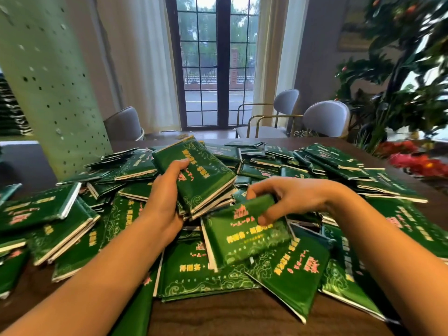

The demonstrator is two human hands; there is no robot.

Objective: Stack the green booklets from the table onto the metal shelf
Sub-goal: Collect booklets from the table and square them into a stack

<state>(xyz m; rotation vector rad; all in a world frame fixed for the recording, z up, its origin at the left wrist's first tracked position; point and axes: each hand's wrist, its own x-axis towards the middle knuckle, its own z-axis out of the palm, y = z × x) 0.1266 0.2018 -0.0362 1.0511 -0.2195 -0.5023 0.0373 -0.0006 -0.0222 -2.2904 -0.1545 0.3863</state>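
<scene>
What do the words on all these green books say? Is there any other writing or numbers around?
Booklet held by the right hand: gold characters under a pink emblem, too blurred to read.
Stack of booklets held by the left hand: gold and pink characters, too blurred to read.
Loose booklets on the table: the same print, blurred, none readable.
Elsewhere: no writing, numbers or signs show.

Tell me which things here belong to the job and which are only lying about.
Job: left hand gripping a booklet bundle; right hand pinching one booklet; booklet pile on the table.
Lying about: grey chairs; red flowers; leafy plant.
</scene>
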